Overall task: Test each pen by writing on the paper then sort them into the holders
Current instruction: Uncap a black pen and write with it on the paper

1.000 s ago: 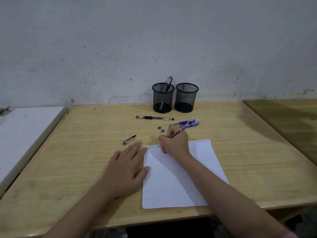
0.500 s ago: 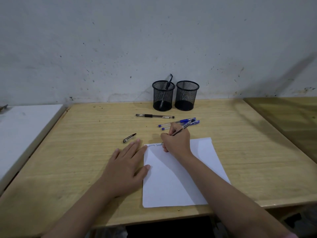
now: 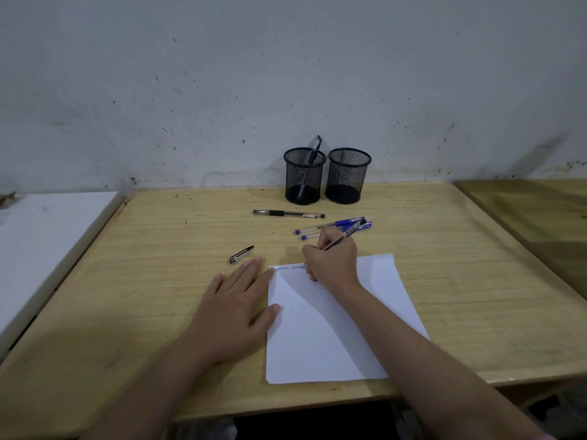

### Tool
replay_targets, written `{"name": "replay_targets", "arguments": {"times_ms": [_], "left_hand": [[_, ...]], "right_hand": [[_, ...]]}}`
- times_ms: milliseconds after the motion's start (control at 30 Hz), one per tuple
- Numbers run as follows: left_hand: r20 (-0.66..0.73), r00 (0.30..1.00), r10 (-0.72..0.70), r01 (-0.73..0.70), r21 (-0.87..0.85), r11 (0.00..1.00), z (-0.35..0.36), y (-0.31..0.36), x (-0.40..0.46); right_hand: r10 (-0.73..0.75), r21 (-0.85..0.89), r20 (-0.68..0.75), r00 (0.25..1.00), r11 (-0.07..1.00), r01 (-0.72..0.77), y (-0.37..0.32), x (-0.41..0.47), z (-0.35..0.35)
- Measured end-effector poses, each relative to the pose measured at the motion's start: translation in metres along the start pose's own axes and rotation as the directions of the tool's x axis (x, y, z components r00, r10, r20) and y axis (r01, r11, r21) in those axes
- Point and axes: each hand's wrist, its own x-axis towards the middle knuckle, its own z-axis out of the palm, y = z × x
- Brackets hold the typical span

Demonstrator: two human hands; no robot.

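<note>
Head view: the right hand (image 3: 333, 262) grips a pen (image 3: 341, 239), tip down near the top edge of the paper (image 3: 333, 328), where a short line of writing (image 3: 289, 268) sits at the upper left corner. The left hand (image 3: 235, 309) lies flat with fingers straight, thumb on the paper's left edge, pinning the sheet.

Progress looks early. One pen (image 3: 313, 157) stands in the left holder (image 3: 304, 177); the right holder (image 3: 347, 177) looks empty through its mesh. One test is under way. Left to do, by my reckoning: a black pen (image 3: 287, 213) lying in front of the holders, and two blue pens (image 3: 333, 225) lying close together just beyond the writing hand. A loose cap (image 3: 241, 254) lies just beyond the left fingertips, likely belonging to the pen in hand.

Room to move: the holders stand side by side at the desk's (image 3: 158, 281) back edge against the wall (image 3: 222, 90), and the loose pens lie between paper and holders, so a reach must pass over them. The paper's bottom edge sits near the desk's front edge. Open wood lies to both sides.
</note>
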Motion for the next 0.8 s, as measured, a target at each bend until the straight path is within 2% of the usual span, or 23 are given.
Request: {"name": "replay_targets", "arguments": {"times_ms": [133,633,800], "left_hand": [[-0.01,1.0,0.0,0.0,-0.013,1.0,-0.0012,0.0009,-0.0003],[-0.007,1.0,0.016,-0.016,-0.031,0.999,0.0013,-0.0002,-0.0002],[-0.076,0.996,0.04,-0.045,-0.069,0.997,0.0016,-0.002,0.0016]], "right_hand": [[-0.04,-0.023,-0.017,0.999,0.999,0.04,0.0002,-0.0003,-0.0002],[-0.027,-0.055,-0.063,0.998,0.998,0.024,0.0076,0.0046,0.0004],[-0.026,0.0,-0.164,0.986,1.0,0.026,0.0084,0.0049,-0.0005]]}}
